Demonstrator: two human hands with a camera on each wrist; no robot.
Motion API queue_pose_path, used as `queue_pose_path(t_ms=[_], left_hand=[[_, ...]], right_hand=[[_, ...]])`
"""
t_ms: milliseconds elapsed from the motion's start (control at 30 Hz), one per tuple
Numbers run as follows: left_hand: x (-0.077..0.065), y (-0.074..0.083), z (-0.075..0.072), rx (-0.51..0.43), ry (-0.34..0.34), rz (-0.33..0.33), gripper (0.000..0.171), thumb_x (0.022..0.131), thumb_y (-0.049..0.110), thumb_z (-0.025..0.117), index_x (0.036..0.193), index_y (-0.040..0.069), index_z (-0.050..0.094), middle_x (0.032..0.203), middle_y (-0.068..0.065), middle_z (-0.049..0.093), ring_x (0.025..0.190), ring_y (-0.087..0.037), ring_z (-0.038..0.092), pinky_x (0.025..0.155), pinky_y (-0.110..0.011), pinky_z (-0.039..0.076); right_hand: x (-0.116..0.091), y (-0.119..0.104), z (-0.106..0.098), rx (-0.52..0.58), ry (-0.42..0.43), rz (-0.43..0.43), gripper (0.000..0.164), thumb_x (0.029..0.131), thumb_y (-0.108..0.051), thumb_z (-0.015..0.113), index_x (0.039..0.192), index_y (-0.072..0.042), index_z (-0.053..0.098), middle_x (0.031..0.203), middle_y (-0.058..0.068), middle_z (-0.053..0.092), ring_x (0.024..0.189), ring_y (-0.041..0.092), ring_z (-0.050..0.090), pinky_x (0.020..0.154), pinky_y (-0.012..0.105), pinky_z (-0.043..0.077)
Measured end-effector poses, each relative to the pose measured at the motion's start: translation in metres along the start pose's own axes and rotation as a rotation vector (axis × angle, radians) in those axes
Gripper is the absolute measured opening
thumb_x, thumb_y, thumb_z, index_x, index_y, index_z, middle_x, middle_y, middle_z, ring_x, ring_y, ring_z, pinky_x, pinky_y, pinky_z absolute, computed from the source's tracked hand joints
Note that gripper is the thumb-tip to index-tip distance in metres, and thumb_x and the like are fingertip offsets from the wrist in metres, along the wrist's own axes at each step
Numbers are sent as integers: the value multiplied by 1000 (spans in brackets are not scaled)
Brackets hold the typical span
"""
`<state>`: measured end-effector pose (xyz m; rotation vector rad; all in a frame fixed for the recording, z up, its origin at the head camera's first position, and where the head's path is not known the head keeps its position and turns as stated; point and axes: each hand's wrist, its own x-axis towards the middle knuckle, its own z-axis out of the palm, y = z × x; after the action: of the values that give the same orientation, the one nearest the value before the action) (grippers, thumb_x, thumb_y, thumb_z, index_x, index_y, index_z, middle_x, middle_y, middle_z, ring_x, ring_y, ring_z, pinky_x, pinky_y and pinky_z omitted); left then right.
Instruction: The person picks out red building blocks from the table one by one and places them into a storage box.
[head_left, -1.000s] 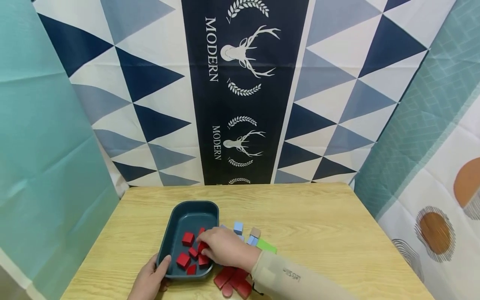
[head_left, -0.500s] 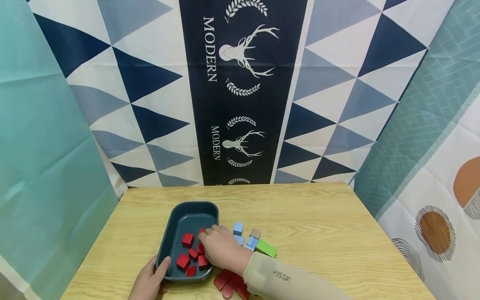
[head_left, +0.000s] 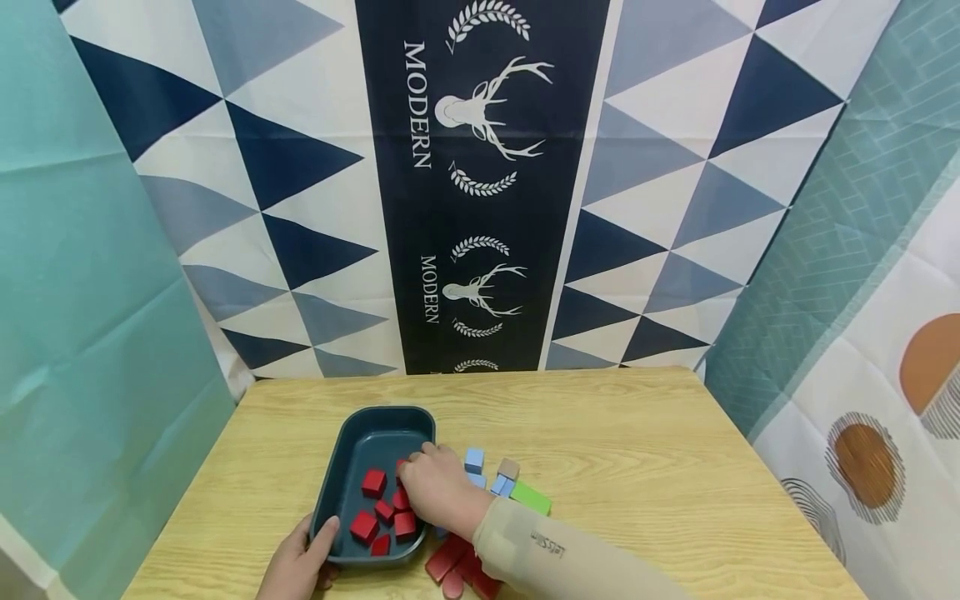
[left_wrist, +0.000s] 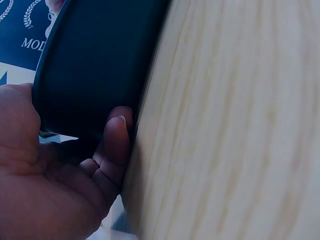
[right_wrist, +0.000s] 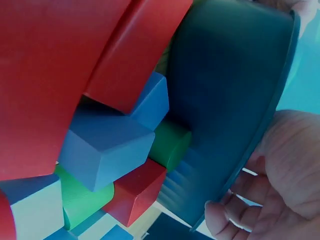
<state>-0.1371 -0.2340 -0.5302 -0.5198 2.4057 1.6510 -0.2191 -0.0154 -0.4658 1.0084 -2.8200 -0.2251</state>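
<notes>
Over tray (head_left: 378, 446), right hand (head_left: 437, 490), hold unclear, sleeve (head_left: 570, 562) "LetsSlim"; left hand (head_left: 297, 560) gripping tray; wall cloth (head_left: 487, 212) "MODERN"

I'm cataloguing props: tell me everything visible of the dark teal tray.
The dark teal tray is deep and open-topped, with rounded corners, a slim rim and smooth walls, apparently plastic or coated metal. It stands upright on the wooden table, long sides running roughly front to back. The left hand grips its near left corner; the right hand reaches over its right rim. Red blocks lie inside, mostly toward the near end. I cannot tell whether the green cylinder beside it touches it.
</notes>
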Motion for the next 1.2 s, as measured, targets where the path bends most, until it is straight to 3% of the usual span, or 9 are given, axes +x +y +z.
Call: queue_pose_path(t_ms=[233,400,533,633,733,900,1067,1200], left_hand=[[0,-1,1,4,0,-10,80,106,60,55,149,-7,49,85,-9,67,70,-22,63,65,-37,54],[-1,1,1,3,2,-6,78,107,58,55,149,-7,49,85,-9,67,70,-22,63,65,-37,54],[-2,1,2,-3,6,-10,78,107,58,55,149,-7,49,86,-9,67,69,-22,63,65,-37,54],[-2,0,3,-4,-1,-11,83,105,62,56,149,-7,49,87,-9,68,70,-22,63,65,-37,55],[-1,1,4,2,-8,-10,87,104,67,55,150,-7,49,89,-9,68,71,-22,64,65,-37,55],[-1,1,2,12,0,-1,84,105,63,56,149,-7,49,89,-10,68,70,-22,64,65,-37,55],[-1,1,2,23,-2,-6,79,107,58,55,149,-8,48,90,-10,69,70,-22,64,65,-37,56],[0,0,1,28,-3,-14,82,106,61,54,150,-8,47,89,-10,68,70,-22,64,65,-37,55]], right_hand=[[6,-6,6,-66,-22,39,7,102,-27,73,106,-25,78,102,-7,78,88,14,60,77,28,51],[3,0,2,74,10,23,7,101,-24,74,107,-22,76,102,-6,77,87,11,62,79,25,52],[-11,15,-1,240,57,-73,13,101,-27,75,112,-21,77,108,-6,76,94,9,63,87,23,53],[-32,34,-1,360,90,-137,19,102,-27,75,119,-18,76,118,-5,74,108,10,65,97,25,55],[-58,58,2,453,118,-127,21,102,-24,74,121,-15,76,122,-3,75,115,15,67,100,31,57],[-103,110,13,544,137,34,19,102,-19,73,118,-10,76,118,4,77,110,22,72,97,42,60],[-151,150,26,695,25,234,23,100,-24,76,118,-10,76,115,4,77,100,18,71,84,37,61],[-175,161,32,818,-110,207,34,98,-35,79,121,-11,74,115,0,76,97,10,67,81,30,58]])
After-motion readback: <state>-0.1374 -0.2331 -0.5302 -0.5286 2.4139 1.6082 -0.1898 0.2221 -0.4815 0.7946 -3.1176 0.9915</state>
